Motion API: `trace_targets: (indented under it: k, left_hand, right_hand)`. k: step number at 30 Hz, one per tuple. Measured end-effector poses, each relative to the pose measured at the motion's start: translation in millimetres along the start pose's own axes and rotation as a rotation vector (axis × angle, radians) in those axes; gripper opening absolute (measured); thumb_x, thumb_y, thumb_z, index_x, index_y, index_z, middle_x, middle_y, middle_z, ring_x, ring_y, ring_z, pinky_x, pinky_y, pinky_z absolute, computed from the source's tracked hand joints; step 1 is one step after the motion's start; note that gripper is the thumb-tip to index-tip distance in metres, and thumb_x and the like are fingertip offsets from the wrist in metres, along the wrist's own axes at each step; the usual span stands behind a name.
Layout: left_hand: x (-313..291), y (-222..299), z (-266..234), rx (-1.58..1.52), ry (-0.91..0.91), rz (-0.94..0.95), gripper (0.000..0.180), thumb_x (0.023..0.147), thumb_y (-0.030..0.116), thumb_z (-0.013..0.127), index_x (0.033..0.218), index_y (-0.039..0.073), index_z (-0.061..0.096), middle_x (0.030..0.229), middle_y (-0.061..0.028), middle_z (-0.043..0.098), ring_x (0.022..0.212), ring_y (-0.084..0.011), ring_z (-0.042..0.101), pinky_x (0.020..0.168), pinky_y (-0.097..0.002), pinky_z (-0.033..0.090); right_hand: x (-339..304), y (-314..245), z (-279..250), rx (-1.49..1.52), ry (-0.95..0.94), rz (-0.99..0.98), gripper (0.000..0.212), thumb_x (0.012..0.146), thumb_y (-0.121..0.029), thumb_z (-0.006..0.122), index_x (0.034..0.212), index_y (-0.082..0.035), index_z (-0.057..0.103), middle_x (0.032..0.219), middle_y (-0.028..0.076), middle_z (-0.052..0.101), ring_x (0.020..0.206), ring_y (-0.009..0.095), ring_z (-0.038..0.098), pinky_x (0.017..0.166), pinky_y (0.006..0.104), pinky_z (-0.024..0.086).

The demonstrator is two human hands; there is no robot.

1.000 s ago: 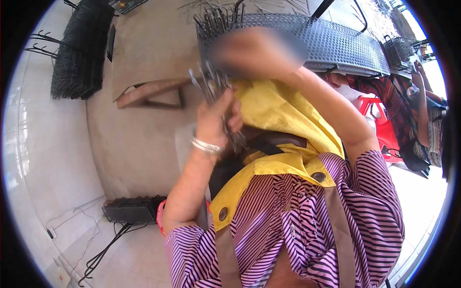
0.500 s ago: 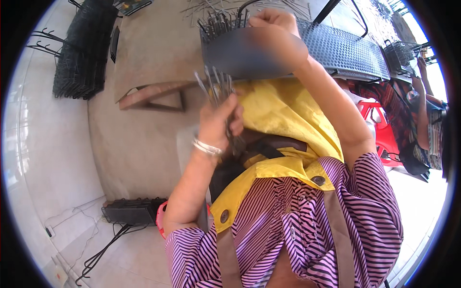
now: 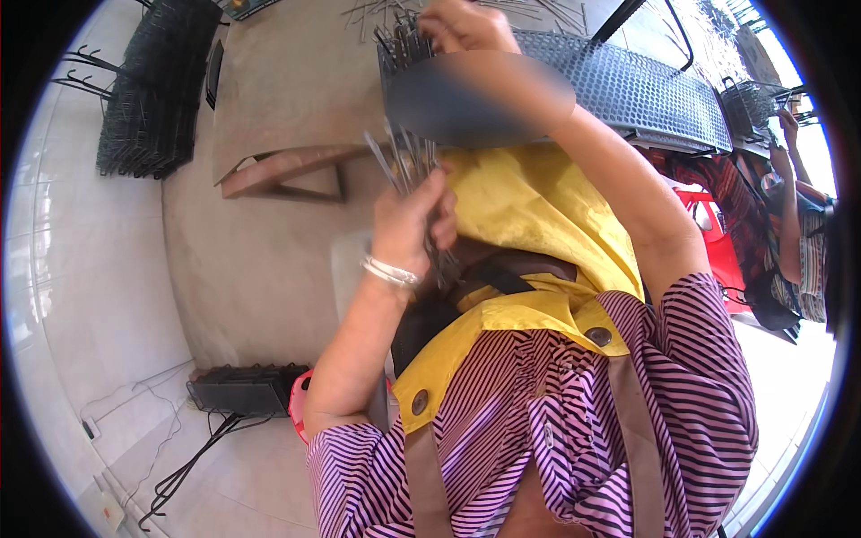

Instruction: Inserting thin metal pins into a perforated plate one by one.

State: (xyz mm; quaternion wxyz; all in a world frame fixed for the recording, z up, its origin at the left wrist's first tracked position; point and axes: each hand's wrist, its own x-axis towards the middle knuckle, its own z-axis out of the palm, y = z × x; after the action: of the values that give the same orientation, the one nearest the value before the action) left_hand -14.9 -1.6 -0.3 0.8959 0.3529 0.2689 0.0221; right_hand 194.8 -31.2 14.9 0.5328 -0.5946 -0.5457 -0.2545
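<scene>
My left hand [image 3: 413,220] is closed round a bundle of thin metal rods [image 3: 404,161]. Their ends fan out above the fist, and the lower ends poke out beneath it near my lap. My right hand [image 3: 466,29] reaches to the far side, its fingers curled beside a cluster of upright metal rods [image 3: 404,43] at the left end of a perforated metal rack [image 3: 628,90]. Whether a rod sits between those fingers is too small to make out. A blurred oval patch hides the right wrist and part of the rack.
Loose rods [image 3: 538,11] lie scattered beyond the rack. A brown metal frame [image 3: 287,170] stands left of it. Stacked black racks [image 3: 157,90] are at the far left, with another black rack [image 3: 247,392] at lower left. Another person's arm [image 3: 789,215] and a red chair [image 3: 713,229] are at right.
My right hand has moved left and a little farther away, coming over beside the upright rods. My left hand keeps its bundle in nearly the same place.
</scene>
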Motion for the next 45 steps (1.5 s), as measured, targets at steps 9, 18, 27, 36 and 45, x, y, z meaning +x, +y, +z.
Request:
trace_targets:
  k: [9, 18, 27, 36, 45]
  left_hand:
    - [0.0, 1.7, 0.6, -0.020, -0.014, -0.026, 0.023, 0.082, 0.018, 0.056, 0.097, 0.002, 0.050, 0.062, -0.0031, 0.045, 0.042, -0.0095, 0.037, 0.036, -0.0223, 0.029]
    - [0.9, -0.1, -1.0, -0.017, -0.017, -0.036, 0.023, 0.082, 0.018, 0.056, 0.098, 0.002, 0.049, 0.060, -0.0025, 0.044, 0.042, -0.0095, 0.036, 0.037, -0.0226, 0.028]
    - [-3.9, -0.1, 3.6, 0.012, -0.091, 0.025, 0.024, 0.081, 0.019, 0.057, 0.097, 0.003, 0.047, 0.060, -0.0040, 0.044, 0.041, -0.0102, 0.037, 0.037, -0.0219, 0.028]
    - [-0.8, -1.2, 0.1, 0.058, -0.072, 0.008, 0.026, 0.082, 0.022, 0.056, 0.098, 0.003, 0.050, 0.060, -0.0029, 0.044, 0.041, -0.0092, 0.037, 0.036, -0.0223, 0.028]
    - [-1.6, -1.0, -1.0, 0.011, -0.001, -0.036, 0.022, 0.080, 0.021, 0.058, 0.093, 0.005, 0.050, 0.060, -0.0031, 0.046, 0.041, -0.0097, 0.037, 0.036, -0.0224, 0.027]
  right_hand:
    - [31.9, 5.0, 12.8, -0.398, -0.579, 0.048, 0.004, 0.076, 0.002, 0.050, 0.072, 0.000, 0.053, 0.058, 0.020, 0.052, 0.053, 0.031, 0.054, 0.047, 0.0334, 0.044]
    - [25.9, -25.3, -0.9, -0.445, -0.628, 0.158, 0.013, 0.068, -0.013, 0.054, 0.072, 0.000, 0.057, 0.066, 0.019, 0.058, 0.064, 0.037, 0.057, 0.057, 0.0425, 0.046]
    - [-9.7, -70.5, -38.6, 0.615, -0.557, 1.228, 0.009, 0.074, -0.006, 0.060, 0.074, 0.003, 0.059, 0.056, 0.007, 0.056, 0.044, 0.009, 0.051, 0.040, 0.0215, 0.043]
    - [3.2, -25.4, -42.4, 0.564, 0.075, 1.163, 0.007, 0.077, -0.005, 0.055, 0.074, 0.001, 0.057, 0.059, 0.010, 0.057, 0.046, 0.018, 0.055, 0.043, 0.0290, 0.044]
    - [5.6, -27.9, -0.2, 0.216, 0.093, 0.574, 0.010, 0.076, -0.001, 0.057, 0.069, 0.001, 0.050, 0.053, 0.008, 0.051, 0.045, 0.010, 0.050, 0.042, 0.0253, 0.038]
